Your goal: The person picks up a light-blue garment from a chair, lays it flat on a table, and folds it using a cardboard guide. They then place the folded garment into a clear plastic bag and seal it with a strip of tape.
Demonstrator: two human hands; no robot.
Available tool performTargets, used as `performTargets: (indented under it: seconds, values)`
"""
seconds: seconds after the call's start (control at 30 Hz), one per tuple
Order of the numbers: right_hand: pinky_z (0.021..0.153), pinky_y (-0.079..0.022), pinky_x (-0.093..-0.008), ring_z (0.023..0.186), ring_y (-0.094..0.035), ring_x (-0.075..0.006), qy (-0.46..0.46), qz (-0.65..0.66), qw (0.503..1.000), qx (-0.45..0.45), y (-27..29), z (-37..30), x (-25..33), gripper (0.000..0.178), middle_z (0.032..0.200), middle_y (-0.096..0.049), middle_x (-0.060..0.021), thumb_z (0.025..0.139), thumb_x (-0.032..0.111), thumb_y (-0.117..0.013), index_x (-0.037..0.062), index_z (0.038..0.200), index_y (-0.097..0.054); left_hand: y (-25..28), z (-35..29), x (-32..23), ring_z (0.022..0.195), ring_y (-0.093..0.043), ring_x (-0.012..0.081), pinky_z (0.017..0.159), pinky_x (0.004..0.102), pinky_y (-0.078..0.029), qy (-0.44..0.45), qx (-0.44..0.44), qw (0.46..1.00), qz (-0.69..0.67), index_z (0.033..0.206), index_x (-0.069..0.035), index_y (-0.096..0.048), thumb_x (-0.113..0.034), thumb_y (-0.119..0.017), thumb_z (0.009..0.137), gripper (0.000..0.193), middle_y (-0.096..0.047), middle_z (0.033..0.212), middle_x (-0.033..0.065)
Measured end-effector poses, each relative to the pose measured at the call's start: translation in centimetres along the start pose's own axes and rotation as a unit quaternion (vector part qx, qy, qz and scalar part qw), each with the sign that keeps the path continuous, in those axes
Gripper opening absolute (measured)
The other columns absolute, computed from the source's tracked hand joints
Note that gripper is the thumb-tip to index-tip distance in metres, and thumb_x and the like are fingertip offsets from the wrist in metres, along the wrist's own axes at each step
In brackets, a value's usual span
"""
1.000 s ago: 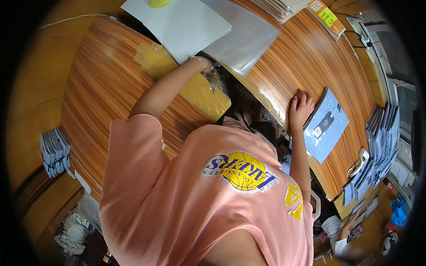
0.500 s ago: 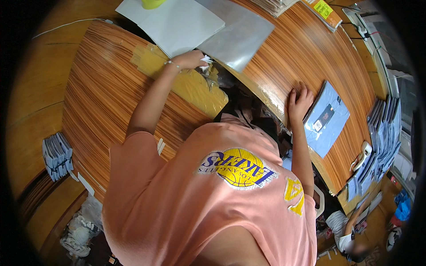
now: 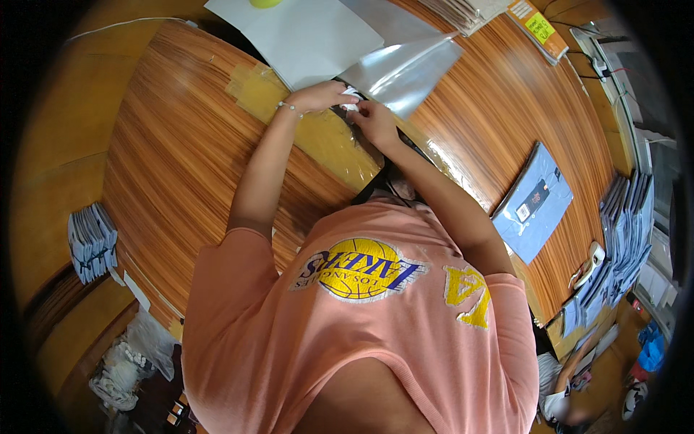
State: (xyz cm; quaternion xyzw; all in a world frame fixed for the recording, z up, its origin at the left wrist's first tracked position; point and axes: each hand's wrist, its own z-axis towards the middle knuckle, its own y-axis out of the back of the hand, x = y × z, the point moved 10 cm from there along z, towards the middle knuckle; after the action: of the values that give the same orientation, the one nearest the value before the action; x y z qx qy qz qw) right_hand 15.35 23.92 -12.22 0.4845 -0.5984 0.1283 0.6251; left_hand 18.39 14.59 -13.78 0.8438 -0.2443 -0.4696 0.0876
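Bright, warm, even light fills the scene. Glare whitens the clear bag (image 3: 405, 69), and the counter (image 3: 181, 166) shines softly. Shadows are faint. Fisheye distortion bends straight edges toward a black rim, where detail blurs; the centre stays fairly sharp.

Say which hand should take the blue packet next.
Right, probably: the blue packet lies nearer the right hand; the left hand would cross over. Both are at the clear bag.

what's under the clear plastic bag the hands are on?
Under the clear plastic bag lies the wooden table, with a white sheet beside it. Both the left hand and right hand grip its near edge, hiding what lies beneath them.
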Motion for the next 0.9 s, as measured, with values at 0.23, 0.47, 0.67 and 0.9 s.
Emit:
performTargets:
  seconds: [0.23,0.47,0.67,0.9]
  values:
    - [0.050,-0.038,-0.0283,0.052,-0.046,-0.0124,-0.064,0.164,0.984,0.003,1.7,-3.6,-3.4,0.016,0.058,-0.052,-0.0047,0.085,0.013,-0.055,-0.0020,0.082,-0.057,1.1,-1.0,-0.8,0.070,-0.047,0.0093,0.062,0.0248,-0.039,0.019,-0.039,0.998,-0.052,0.094,-0.002,-0.058,-0.036,-0.050,0.088,0.035,-0.058,0.076,0.0009]
    - [0.050,-0.037,-0.0249,0.053,-0.044,-0.0089,-0.105,0.207,0.973,0.007,1.5,-4.7,-3.8,0.017,0.059,-0.049,-0.0004,0.088,0.015,-0.052,0.0004,0.079,-0.055,2.1,-1.0,-0.4,0.065,-0.048,0.0122,0.060,0.0272,-0.040,-0.044,-0.154,0.987,0.028,0.089,0.003,-0.055,-0.026,-0.052,0.088,0.030,-0.055,0.069,0.0056]
    - [0.052,-0.038,-0.0251,0.055,-0.046,-0.0093,-0.075,0.239,0.968,0.005,1.4,-4.6,-3.0,0.017,0.063,-0.051,-0.0016,0.089,0.016,-0.051,0.0002,0.083,-0.055,2.4,-2.9,-3.3,0.070,-0.054,0.0300,0.066,0.0370,-0.043,-0.096,-0.261,0.953,0.119,0.088,0.003,-0.052,-0.018,-0.052,0.085,0.022,-0.058,0.076,0.0157]
    - [0.051,-0.039,-0.0262,0.053,-0.046,-0.0108,-0.066,0.214,0.974,-0.004,1.6,-4.1,-3.2,0.017,0.061,-0.052,-0.0025,0.088,0.016,-0.052,-0.0005,0.086,-0.056,1.2,-4.2,-6.4,0.087,-0.054,0.0313,0.077,0.0387,-0.042,-0.141,-0.238,0.954,0.119,0.100,-0.002,-0.054,-0.010,-0.057,0.080,0.022,-0.057,0.087,0.0140]
